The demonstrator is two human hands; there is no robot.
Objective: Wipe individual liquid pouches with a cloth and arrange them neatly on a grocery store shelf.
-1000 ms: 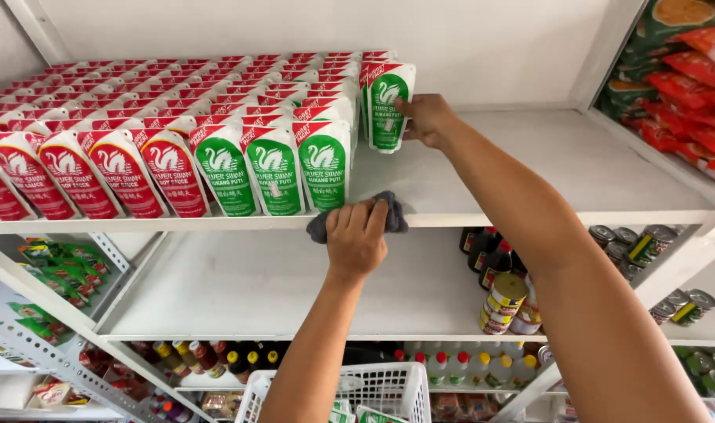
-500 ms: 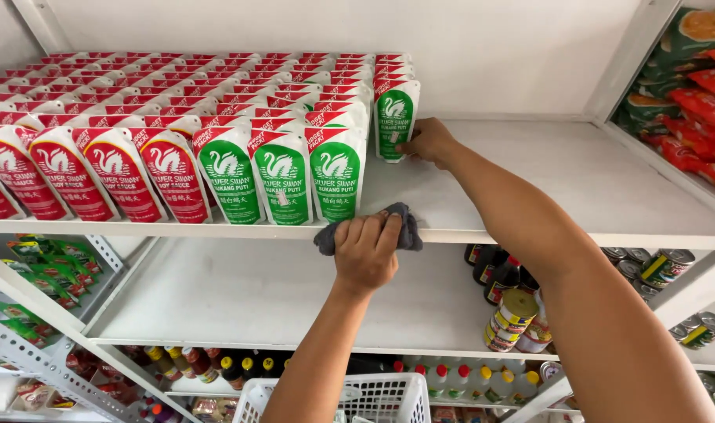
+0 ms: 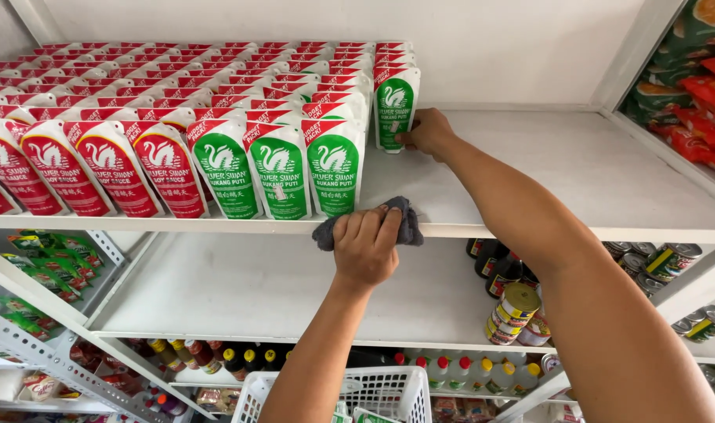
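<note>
left hand (image 3: 365, 247) is gripping grey cloth (image 3: 404, 223) on white shelf (image 3: 577, 168) edge | right hand (image 3: 426, 131) is holding green-labelled pouch (image 3: 394, 106) beside green and red pouch rows (image 3: 162, 117)

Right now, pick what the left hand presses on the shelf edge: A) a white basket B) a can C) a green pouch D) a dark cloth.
D: the left hand grips a dark cloth on the shelf edge, while the right hand touches a green pouch.

The white shelf (image 3: 577, 168) lies bare right of the green-labelled white stand-up pouches (image 3: 330, 164); red-labelled pouches (image 3: 99, 164) pack its left, blocking passage there.
</note>
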